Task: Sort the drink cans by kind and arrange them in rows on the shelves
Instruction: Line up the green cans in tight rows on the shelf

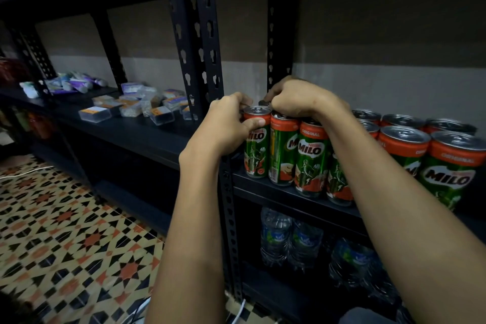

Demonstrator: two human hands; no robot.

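On the dark shelf (276,187), at its left end beside the upright post (194,34): a front row of green-and-orange Milo cans (311,158), upright, touching side by side. Left hand (226,126) curled round the end can (256,144), thumb lying across its orange band, fingers wrapped behind near the rim; a firm grip on that one can. Right hand (299,98) hooked over the tops of the next cans, fingers bent down behind them, knuckles up, wrist resting just above the third can; fingertips hidden, so cannot tell whether pinching a can or only pressing on the lids. Something small and dark between the two hands, at the can tops; too blurred to name. Further right, more cans (402,144) in two or three rows, silver lids showing. Below, on the lower shelf, water bottles (276,237) standing close together. To the left, on the neighbouring shelf, clear plastic boxes (94,113) and small packets (71,83), well apart from the cans. Underfoot, patterned tile floor (65,218) with a white cable (23,172) lying across it.
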